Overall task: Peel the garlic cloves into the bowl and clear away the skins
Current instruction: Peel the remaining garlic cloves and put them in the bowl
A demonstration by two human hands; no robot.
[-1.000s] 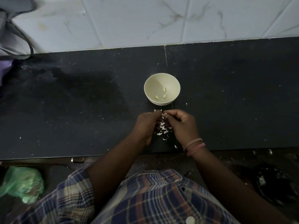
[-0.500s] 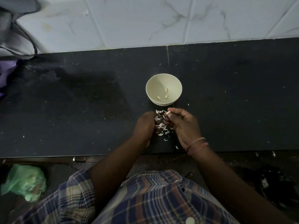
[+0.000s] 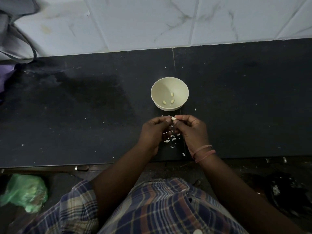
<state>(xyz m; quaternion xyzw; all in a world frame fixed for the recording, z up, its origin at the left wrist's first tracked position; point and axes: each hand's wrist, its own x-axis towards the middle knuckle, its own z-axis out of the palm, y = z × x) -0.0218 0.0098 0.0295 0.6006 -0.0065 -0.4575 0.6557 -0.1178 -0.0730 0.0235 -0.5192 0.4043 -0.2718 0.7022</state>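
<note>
The left hand (image 3: 152, 130) and the right hand (image 3: 191, 130) meet fingertip to fingertip above the black countertop (image 3: 84, 107). Both hands pinch one garlic clove (image 3: 173, 118), which sits between the left thumb and forefinger and the right thumb and forefinger. The remaining fingers of both hands are curled inward. The clove is pale; whether skin still adheres to it cannot be told.

The cream bowl (image 3: 169, 81) stands on the countertop just beyond the fingertips, apart from both hands. Three peeled cloves (image 3: 169, 100) lie on its floor, toward the side nearer the hands.

A scatter of white garlic skins (image 3: 171, 138) lies on the countertop directly below and between the two hands, with a few flakes extending toward the wrists. Pink bands (image 3: 203, 152) circle the right wrist.

Beyond the bowl rises a white tiled wall (image 3: 152, 22). Left of the left forearm, below the counter edge, lies a green plastic bag (image 3: 24, 191).
</note>
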